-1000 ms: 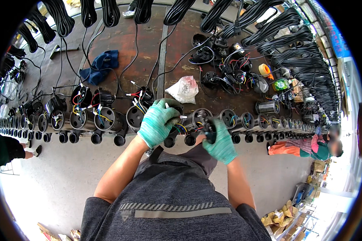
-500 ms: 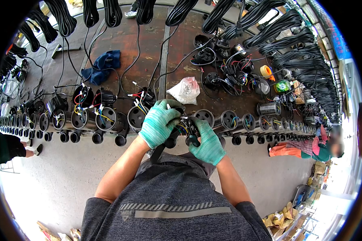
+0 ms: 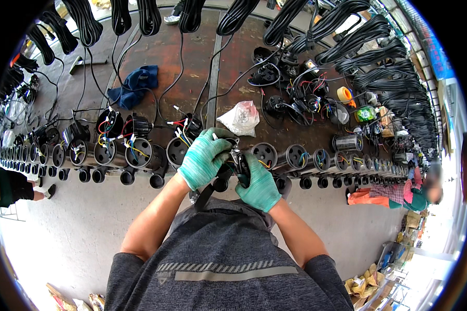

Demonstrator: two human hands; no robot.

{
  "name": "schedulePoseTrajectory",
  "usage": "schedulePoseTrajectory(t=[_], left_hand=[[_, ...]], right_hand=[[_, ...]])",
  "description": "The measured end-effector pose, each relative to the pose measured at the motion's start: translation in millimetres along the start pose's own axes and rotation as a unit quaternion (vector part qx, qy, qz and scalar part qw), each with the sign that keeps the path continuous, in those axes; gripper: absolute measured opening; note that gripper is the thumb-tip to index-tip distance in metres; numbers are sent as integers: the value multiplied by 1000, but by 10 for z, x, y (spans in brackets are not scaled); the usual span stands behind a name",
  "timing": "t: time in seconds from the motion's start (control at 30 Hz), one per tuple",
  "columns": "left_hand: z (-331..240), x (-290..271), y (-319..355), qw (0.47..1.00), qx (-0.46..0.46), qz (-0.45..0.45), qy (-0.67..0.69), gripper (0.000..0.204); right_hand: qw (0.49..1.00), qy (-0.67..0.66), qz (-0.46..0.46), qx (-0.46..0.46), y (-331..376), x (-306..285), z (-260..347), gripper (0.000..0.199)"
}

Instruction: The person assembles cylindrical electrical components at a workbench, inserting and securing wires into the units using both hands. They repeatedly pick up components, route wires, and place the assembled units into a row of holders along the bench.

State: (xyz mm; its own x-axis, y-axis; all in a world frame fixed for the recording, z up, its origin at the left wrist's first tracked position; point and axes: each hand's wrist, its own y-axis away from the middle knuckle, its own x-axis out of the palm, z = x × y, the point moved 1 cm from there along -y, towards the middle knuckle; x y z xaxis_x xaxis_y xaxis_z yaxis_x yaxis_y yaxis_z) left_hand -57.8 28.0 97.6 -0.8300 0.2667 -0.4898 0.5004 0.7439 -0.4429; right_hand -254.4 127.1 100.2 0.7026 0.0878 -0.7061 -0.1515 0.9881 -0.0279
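In green-striped gloves, both my hands meet at the table's near edge, in front of a black cylindrical housing. My left hand is closed in a pinch on thin wires, with a small white connector poking up by its thumb. A black hand tool with a metal head, plier-like in shape, is gripped by my right hand. Its head touches or nearly touches the left fingertips; the exact contact is hidden. A yellow wire shows just right of the tool. A black strap-like piece hangs below my left hand.
Black cylindrical housings with coloured wires line the table edge. Behind them lie a plastic bag of small white parts, a blue cloth, an orange tape roll and wired black parts. Coiled black cables hang along the far side.
My right hand has shifted slightly left and down, and the tool has turned more upright against the left fingertips. The left hand stays nearly in place.
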Motion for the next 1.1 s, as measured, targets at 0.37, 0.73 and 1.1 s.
schedulePoseTrajectory(t=[0.37,0.73,1.1], left_hand=[[-162,41,-35,997,-17,25,-65,25],[-5,-3,36,1000,1,14,-7,28],[167,-171,127,991,-60,-6,118,26]], right_hand=[[968,204,-138,50,24,-1019,-188,93],[936,317,-121,97,-4,-919,-1272,49],[995,-18,-91,-41,-32,24,47,15]])
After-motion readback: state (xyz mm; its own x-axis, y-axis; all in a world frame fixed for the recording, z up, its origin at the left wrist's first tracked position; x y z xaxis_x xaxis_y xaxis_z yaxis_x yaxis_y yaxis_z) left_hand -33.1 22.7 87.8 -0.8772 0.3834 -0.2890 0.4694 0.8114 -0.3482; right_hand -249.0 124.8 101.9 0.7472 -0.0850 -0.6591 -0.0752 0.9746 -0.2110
